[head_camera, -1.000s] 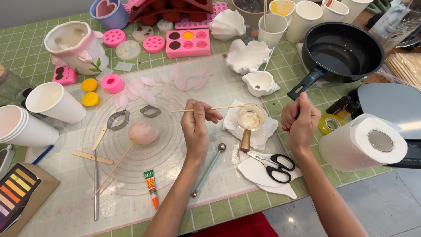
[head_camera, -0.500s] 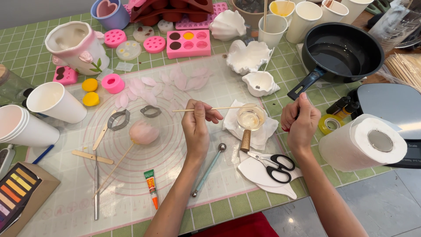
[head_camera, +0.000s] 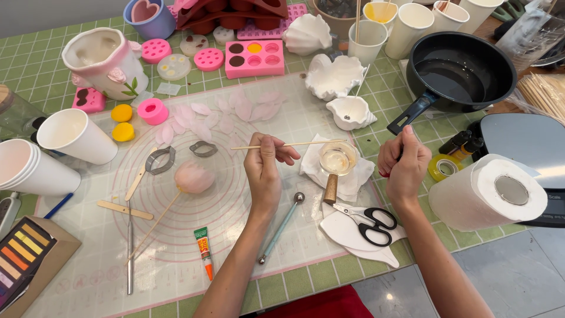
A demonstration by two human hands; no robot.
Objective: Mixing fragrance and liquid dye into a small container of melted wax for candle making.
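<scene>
Above mat centre, left hand (head_camera: 263, 171) pinches thin wooden stick (head_camera: 294, 144), long axis pointing right toward small glass cup (head_camera: 337, 159); right hand (head_camera: 404, 168) fisted, contents unclear

— What can't you make out from here?

— My right hand (head_camera: 403, 168) is closed over something; only a sliver of red shows at its edge, so I can't tell what it is. The left edge cuts off the pastel box (head_camera: 17, 259) and the stacked cups (head_camera: 26, 168).

— And the far side?

— The top edge crops the paper cups (head_camera: 412, 23) and the red mould (head_camera: 235, 9). The scale (head_camera: 529, 147) sits half behind the paper roll (head_camera: 488, 194).
</scene>
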